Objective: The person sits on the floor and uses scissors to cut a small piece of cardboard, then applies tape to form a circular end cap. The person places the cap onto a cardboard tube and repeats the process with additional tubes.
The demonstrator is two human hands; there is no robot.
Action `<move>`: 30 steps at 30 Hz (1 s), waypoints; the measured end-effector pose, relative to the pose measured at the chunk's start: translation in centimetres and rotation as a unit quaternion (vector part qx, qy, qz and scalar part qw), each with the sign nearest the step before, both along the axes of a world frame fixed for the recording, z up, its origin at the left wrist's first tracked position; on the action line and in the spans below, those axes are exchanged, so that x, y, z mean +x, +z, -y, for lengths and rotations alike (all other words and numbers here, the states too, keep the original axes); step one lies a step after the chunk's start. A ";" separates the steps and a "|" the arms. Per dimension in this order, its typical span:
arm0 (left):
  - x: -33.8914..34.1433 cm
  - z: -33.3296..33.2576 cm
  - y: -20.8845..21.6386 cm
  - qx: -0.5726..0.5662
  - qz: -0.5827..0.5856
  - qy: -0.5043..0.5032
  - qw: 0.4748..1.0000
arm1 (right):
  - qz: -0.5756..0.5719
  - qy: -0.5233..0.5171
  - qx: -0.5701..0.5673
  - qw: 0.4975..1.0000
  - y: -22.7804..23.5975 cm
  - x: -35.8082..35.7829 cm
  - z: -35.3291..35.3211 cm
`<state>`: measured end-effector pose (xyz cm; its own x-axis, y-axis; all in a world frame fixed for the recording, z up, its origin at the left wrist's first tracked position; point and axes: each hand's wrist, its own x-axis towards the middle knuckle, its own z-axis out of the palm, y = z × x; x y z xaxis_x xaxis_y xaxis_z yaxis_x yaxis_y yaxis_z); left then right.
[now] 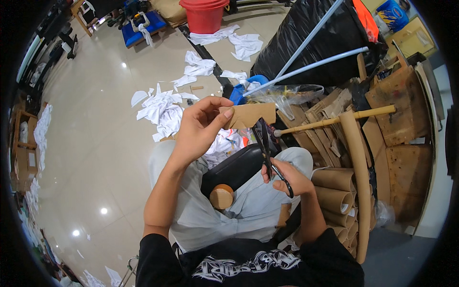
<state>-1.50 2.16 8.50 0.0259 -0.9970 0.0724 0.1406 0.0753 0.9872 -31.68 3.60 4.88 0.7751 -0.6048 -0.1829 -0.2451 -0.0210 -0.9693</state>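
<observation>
My left hand (pixel 200 128) pinches a tan-brown strip (pixel 256 115) between thumb and fingers and holds it up in front of me. I cannot tell whether the strip is tape or thin card; near my thumb it is creased. Black-handled scissors (pixel 266 149) are in my right hand (pixel 289 178), with fingers in the handles. Their blades point up and slightly apart, with the tips at the strip's lower edge. A roll of brown tape (pixel 221 196) rests on my lap between my legs.
White cloth scraps (pixel 162 112) are strewn over the tiled floor. At right stand cardboard tubes (pixel 334 198), flattened cardboard (pixel 406 110) and a bamboo pole (pixel 334 120). A black plastic bag (pixel 296 43), blue-white poles (pixel 311 67) and a red bucket (pixel 203 16) are farther off.
</observation>
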 end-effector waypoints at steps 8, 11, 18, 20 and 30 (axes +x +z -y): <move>-1.4 -0.2 0.4 0.030 -0.035 -0.005 0.999 | -0.044 0.047 -0.059 0.996 1.6 1.3 2.2; -1.5 -0.3 0.2 0.021 -0.045 0.000 0.999 | -0.040 0.036 -0.059 0.997 1.2 2.1 2.2; -1.6 -0.5 0.1 -0.020 0.000 -0.003 1.000 | -0.025 0.031 -0.057 0.998 1.1 2.4 2.5; -1.6 -0.4 0.0 -0.033 0.010 -0.007 0.999 | -0.029 0.033 -0.065 0.997 0.5 2.1 2.6; -1.2 -0.4 0.2 0.002 -0.010 -0.007 1.000 | -0.033 0.009 -0.078 0.996 1.3 2.9 2.6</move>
<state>-2.73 2.59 8.69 0.0127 -0.9976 0.0687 0.1616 0.0698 0.9844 -28.78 0.95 6.19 0.7751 -0.6163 -0.1392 -0.3065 -0.1742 -0.9358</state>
